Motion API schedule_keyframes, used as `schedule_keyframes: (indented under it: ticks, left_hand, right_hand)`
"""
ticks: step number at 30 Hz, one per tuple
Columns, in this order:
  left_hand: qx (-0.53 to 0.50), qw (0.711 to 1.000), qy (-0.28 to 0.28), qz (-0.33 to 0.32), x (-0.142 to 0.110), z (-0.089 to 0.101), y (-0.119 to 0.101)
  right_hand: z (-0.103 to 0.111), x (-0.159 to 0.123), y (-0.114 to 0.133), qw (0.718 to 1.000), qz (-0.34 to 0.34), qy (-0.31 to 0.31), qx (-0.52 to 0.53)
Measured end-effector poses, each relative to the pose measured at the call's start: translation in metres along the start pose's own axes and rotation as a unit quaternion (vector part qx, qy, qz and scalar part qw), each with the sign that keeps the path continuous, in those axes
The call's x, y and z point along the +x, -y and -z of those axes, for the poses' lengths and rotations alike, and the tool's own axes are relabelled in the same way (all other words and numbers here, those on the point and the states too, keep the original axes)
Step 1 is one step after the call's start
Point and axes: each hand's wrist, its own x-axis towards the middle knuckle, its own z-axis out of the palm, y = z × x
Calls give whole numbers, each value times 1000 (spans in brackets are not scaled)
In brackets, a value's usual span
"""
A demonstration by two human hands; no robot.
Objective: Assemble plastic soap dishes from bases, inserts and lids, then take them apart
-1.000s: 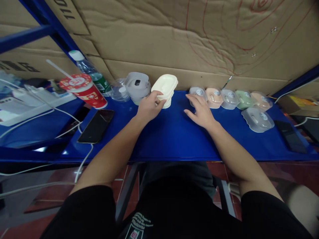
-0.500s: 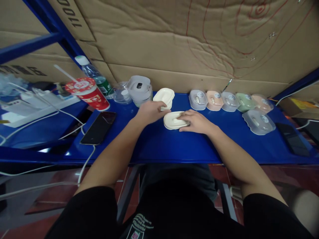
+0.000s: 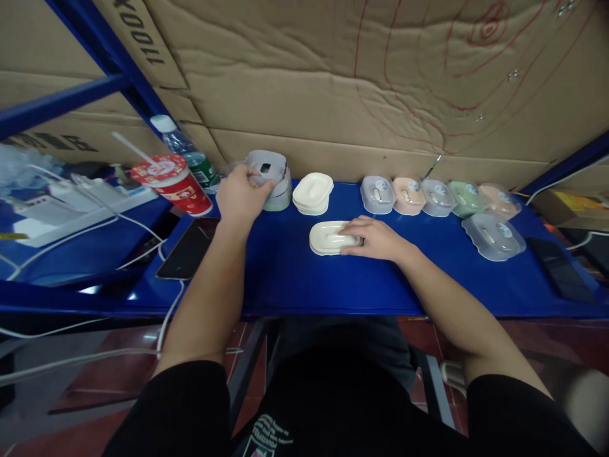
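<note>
Cream tray (image 3: 325, 238) gripped at its right edge by right hand (image 3: 375, 238), left hand (image 3: 245, 193) half-open, apparently touching grey stack (image 3: 278, 184)

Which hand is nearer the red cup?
Left. The left hand, at the grey stack, is right of the red cup; the right hand is farther right, on the cream dish.

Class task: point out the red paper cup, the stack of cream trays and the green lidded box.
Red paper cup (image 3: 184, 192): head view, its side.
Stack of cream trays (image 3: 313, 192): head view, top tray.
Green lidded box (image 3: 465, 198): head view, its front.
</note>
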Motion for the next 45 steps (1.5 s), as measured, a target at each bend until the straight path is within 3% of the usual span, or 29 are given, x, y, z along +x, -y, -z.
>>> schedule_keyframes:
  ticks: [5,10,12,15,19,26,30,32,38,45]
  left_hand:
    - [-54,996,-75,-20,1,2,1]
    - [-133,977,-108,-129,-15,2,-11]
    - [-171,962,-88,-193,-24,1,-17]
    - [-198,939,-8,-283,-37,-1,-24]
    - [-171,925,62,-333,-50,-7,-33]
    - [-55,953,136,-264,-63,-20,-53]
    - [-32,963,194,-182,-58,-11,-57]
    - [-16,961,227,-157,-58,-5,-59]
    - [92,933,289,-194,-70,-7,-62]
    - [133,875,408,-225,-65,-21,-52]
  right_hand:
    - [0,0,1,999,10,-46,-2]
    - [0,-2,-2,980,-54,-192,16]
    - [0,-2,-7,962,-92,-254,36]
    - [2,-1,-13,936,-116,-327,62]
    - [6,-1,-8,925,-111,-357,63]
    - [2,4,6,931,-118,-333,88]
    - [4,3,0,931,-136,-322,102]
    - [8,2,-4,941,-142,-288,104]
    - [8,0,-14,976,-129,-120,130]
    - [-9,4,-28,981,-157,-41,110]
